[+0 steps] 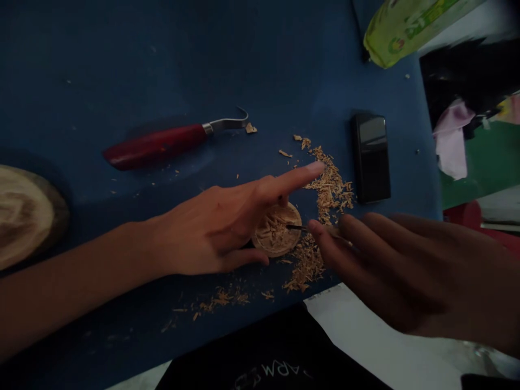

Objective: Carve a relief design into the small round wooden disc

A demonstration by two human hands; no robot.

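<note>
Fingers (363, 238) of the right hand (400, 271) pinch a slim tool (296, 227) that, pushed too hard, could skid into the left hand (221, 227) gripping the wooden disc (277, 234).

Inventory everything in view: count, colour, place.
Table: one, blue, across picture
Carved disc: one, tan, centre
Thin tool: one, dark tip, at disc
Shavings: many, tan, around disc
Hook knife: one, red handle, upper centre
Device: one, black, right
Packet: one, lime, upper right
Wood slab: one, tan, left edge
Cloth: one, pink, far right
Clutter: uncountable, mixed colours, far right
Garment: one, black, bottom
Left hand: one, at disc
Right hand: one, holding tool
</note>
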